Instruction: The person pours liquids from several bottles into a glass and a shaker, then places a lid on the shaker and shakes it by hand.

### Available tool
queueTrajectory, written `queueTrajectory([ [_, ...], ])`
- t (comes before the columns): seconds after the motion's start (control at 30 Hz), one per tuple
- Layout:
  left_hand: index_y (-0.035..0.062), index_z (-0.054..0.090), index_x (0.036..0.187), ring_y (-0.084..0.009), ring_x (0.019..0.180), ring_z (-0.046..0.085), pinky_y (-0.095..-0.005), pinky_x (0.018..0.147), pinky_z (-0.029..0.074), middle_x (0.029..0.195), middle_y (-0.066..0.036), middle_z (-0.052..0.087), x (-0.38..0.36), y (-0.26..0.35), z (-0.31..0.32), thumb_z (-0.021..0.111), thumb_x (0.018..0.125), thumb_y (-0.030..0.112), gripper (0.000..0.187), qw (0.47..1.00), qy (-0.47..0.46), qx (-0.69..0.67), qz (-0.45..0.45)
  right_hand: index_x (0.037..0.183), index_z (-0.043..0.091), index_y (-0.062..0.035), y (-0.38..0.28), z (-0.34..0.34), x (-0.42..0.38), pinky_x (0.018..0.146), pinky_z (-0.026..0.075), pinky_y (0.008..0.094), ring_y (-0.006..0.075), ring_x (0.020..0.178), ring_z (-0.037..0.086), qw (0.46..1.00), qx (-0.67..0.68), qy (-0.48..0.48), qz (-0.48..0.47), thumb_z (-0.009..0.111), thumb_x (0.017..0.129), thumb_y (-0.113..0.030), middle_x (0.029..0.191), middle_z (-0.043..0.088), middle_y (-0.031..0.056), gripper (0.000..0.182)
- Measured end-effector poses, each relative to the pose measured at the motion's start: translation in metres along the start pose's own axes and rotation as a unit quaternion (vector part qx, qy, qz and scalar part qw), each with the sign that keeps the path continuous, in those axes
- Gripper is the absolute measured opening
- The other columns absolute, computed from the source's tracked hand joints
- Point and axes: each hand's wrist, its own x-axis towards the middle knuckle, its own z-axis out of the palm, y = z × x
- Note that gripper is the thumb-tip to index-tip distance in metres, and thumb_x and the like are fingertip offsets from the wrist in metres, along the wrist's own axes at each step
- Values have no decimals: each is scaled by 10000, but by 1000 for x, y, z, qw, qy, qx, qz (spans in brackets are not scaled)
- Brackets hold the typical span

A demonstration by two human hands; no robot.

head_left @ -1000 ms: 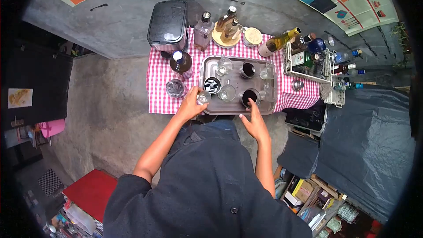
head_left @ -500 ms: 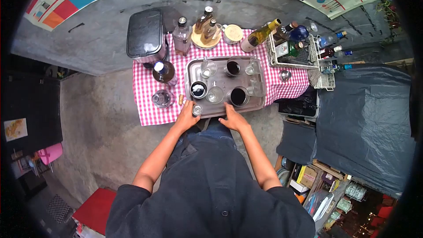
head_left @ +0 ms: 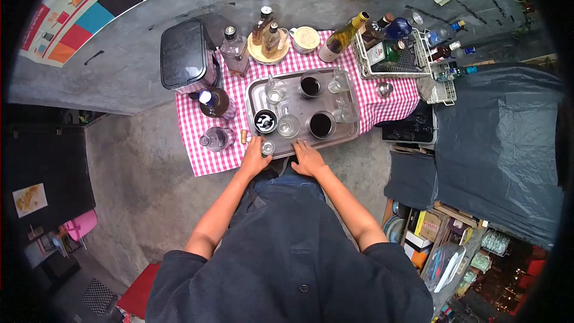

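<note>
My left hand (head_left: 254, 157) is at the tray's near left corner, its fingers and thumb curled around a small clear glass (head_left: 268, 148). My right hand (head_left: 307, 159) lies at the near rim of the grey-brown tray (head_left: 335, 143), fingers stretched out and apart. On the tray, dark liquid shows in a glass (head_left: 322, 125) at the near right and another glass (head_left: 310, 86) farther back. A third dark glass (head_left: 265, 122) has light reflections on it. Clear glass mugs (head_left: 288, 125) stand among them. A cork (head_left: 244, 137) lies left of the tray.
A pink-checked cloth (head_left: 200, 158) covers the table. A clear bottle (head_left: 216, 139), a dark bottle (head_left: 215, 103) and a black-lidded bin (head_left: 186, 57) stand left. Behind are a square bottle (head_left: 235, 54) and a yellow-green bottle (head_left: 344, 39). A wire basket (head_left: 394, 75) holds bottles at right.
My right hand has slid left along the tray's near rim, and its fingers have spread. My left hand stays by the small glass. The whole view has shifted slightly.
</note>
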Motion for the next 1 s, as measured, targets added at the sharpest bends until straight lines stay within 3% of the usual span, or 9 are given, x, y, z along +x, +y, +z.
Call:
queueTrajectory([
  [0.1,-9,508,1138,-388,1108,519,-445,943,444,1105,-200,520,0,-2,6,753,699,77,511,1000,10,16,0,1463,351,-25,4,1,0,1160,303,426,382,1423,319,1000,18,-14,16,651,838,-339,1548,311,215,761],
  [0.4,4,508,1147,-389,1078,522,-462,915,443,1095,-186,532,7,2,13,785,676,63,549,998,43,49,22,1442,388,-18,14,0,3,1168,295,402,350,1421,331,998,48,-23,12,639,850,-302,1535,345,199,703],
  [0.63,-3,508,1185,-386,1082,516,-460,924,448,1130,-185,525,2,5,10,835,653,112,635,997,58,43,35,1424,417,-20,12,-3,4,1158,314,396,347,1415,342,999,36,-31,9,656,841,-317,1535,350,186,697],
  [0.87,-8,527,1161,-374,1073,518,-451,921,445,1112,-179,537,-4,-3,12,830,675,133,590,996,71,54,23,1418,428,-44,12,-4,2,1155,319,387,329,1416,340,998,55,-20,23,657,841,-309,1529,366,161,675],
  [0.9,-10,530,1153,-369,1075,519,-447,922,444,1104,-174,541,-3,-3,13,828,681,139,578,995,68,66,16,1397,452,-43,13,-4,2,1142,336,421,362,1403,354,997,78,-7,16,663,836,-299,1526,368,170,652],
  [1.0,-8,531,1134,-362,1081,519,-450,929,435,1078,-166,550,0,2,10,831,686,155,563,995,64,82,8,1394,454,-42,13,-2,2,1143,335,419,361,1405,352,996,82,-5,17,664,837,-294,1527,368,168,647],
])
